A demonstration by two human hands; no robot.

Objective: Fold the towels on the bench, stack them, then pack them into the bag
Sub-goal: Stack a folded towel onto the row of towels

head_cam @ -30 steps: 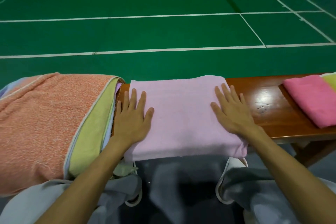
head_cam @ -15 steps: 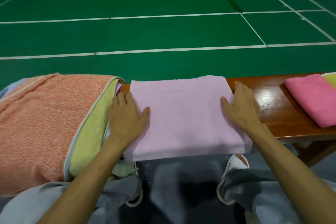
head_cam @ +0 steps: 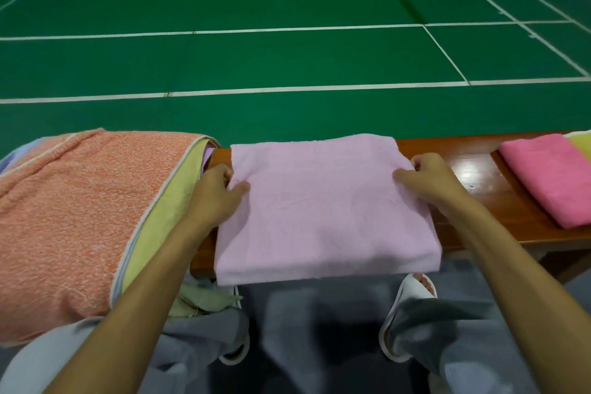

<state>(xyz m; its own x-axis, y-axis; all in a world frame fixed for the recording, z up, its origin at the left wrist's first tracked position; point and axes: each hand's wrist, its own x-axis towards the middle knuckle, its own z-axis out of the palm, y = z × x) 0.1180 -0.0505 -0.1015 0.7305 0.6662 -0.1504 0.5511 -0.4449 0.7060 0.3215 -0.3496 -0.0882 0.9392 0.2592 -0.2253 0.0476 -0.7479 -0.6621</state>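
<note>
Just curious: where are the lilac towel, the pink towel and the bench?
lilac towel [head_cam: 323, 208], head view, top face.
pink towel [head_cam: 550, 179], head view, top face.
bench [head_cam: 483, 179], head view, bare wood.

Left hand [head_cam: 217, 197], right hand [head_cam: 430, 181]: now pinches on towel [head_cam: 319, 211]

Both bare forearms reach forward from the lower corners and converge slightly. The left hand [head_cam: 217, 192] pinches the left edge of the lilac towel [head_cam: 319, 211], thumb lying on top and fingers curled under. The right hand [head_cam: 428, 182] grips the opposite edge the same way, knuckles up and thumb pointing inward.
</note>
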